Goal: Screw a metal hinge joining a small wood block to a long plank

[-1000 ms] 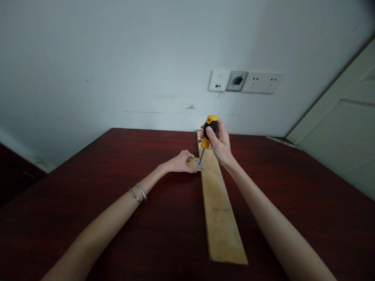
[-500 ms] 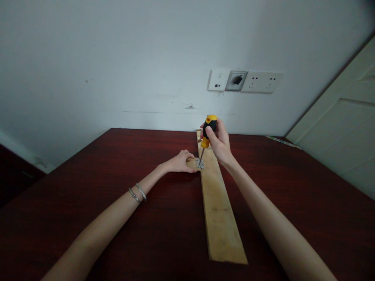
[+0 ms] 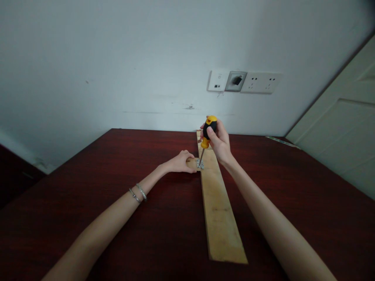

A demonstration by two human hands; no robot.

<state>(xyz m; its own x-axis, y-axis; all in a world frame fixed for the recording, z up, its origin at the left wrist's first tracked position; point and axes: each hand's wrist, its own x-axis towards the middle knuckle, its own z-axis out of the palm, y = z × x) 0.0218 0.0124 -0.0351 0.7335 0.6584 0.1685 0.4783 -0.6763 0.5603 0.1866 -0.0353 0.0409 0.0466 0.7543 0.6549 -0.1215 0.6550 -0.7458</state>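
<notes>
My right hand (image 3: 220, 142) is wrapped round the yellow and black handle of a screwdriver (image 3: 210, 124), held nearly upright with its shaft slanting down. The tip reaches a small silver metal hinge (image 3: 200, 164); whether it sits in a screw is too small to tell. That hinge lies across the seam between a long wooden board (image 3: 219, 207) and a small wood block (image 3: 191, 164). My left hand (image 3: 180, 162) grips the block from the left, thumb on the near side and fingers on the far side, keeping it against the board's left edge.
The board lies lengthwise on a dark red-brown table (image 3: 131, 234), its far end close to the white wall (image 3: 131, 58). Wall sockets (image 3: 260, 82) are set above the table's back edge. A white panelled door (image 3: 345, 128) stands at the right. A thin strip (image 3: 283, 142) lies at the back right.
The screwdriver handle and my right hand have shifted very slightly. My left hand, the block, the hinge and the board stay where they were.
</notes>
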